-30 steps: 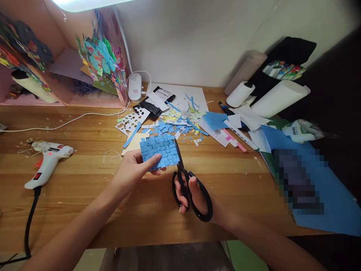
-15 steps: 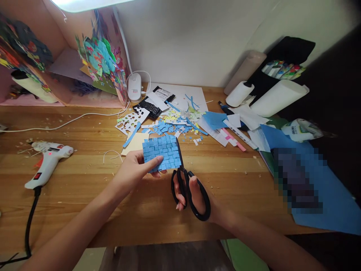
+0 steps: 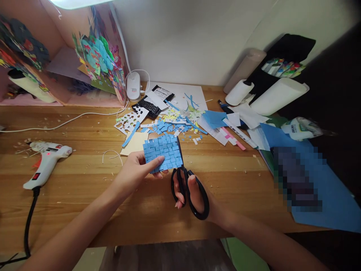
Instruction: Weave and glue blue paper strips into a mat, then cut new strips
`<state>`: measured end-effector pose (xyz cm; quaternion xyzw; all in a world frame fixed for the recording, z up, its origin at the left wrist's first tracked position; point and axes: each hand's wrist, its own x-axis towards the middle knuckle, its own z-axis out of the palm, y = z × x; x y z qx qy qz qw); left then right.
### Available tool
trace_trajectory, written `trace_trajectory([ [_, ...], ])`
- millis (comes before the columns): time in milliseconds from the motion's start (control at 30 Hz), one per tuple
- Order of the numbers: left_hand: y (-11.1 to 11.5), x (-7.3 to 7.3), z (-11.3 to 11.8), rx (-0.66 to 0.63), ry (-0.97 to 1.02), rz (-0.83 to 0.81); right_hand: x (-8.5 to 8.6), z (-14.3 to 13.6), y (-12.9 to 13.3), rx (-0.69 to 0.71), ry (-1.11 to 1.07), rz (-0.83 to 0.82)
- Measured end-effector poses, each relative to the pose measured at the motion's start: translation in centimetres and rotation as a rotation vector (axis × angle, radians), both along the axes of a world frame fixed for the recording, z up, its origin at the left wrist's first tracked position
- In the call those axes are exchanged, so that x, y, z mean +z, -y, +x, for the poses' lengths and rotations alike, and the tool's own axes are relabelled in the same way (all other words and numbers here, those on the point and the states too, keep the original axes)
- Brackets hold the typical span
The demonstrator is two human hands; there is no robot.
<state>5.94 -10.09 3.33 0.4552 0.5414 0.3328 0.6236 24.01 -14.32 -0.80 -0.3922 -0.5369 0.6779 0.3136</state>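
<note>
My left hand (image 3: 143, 164) pinches a rectangular card covered in overlapping blue paper pieces (image 3: 165, 148), thumb on top and fingers underneath. Black-handled scissors (image 3: 202, 211) are in my right hand (image 3: 196, 192), with thumb and fingers through the loops. Their blades lie along the card's right edge, which hides part of them. Just beyond the card is a heap of small blue paper scraps (image 3: 162, 127), and a cream paper square (image 3: 137, 143) lies partly behind my left hand.
On the left rests a white glue gun (image 3: 47, 162) with a lit red light and black cord. A power strip (image 3: 133, 86) stands by the wall. Blue sheets (image 3: 335, 195), paper rolls (image 3: 279, 97) and a pink strip (image 3: 238, 143) lie to the right. Pink shelving (image 3: 93, 94) holds paper decorations.
The card and both hands have barely moved; the card sits slightly further right against the scissors. The whole view has shifted a little.
</note>
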Motion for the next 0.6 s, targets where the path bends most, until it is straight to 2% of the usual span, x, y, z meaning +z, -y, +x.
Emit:
trace_trajectory([
  [200, 0.02, -0.16, -0.01, 0.010, 0.008, 0.022, 0.18, 0.26, 0.28, -0.041, 0.104, 0.030],
  [367, 0.03, -0.40, 0.14, 0.033, -0.019, 0.034, 0.23, 0.13, 0.15, -0.001, 0.076, -0.013],
  [500, 0.01, -0.38, 0.20, -0.001, -0.022, 0.011, -0.06, 0.03, -0.05, -0.040, 0.004, -0.014],
  [600, -0.02, -0.35, 0.18, -0.011, -0.008, 0.015, -0.14, -0.04, 0.02, -0.059, 0.039, -0.017],
])
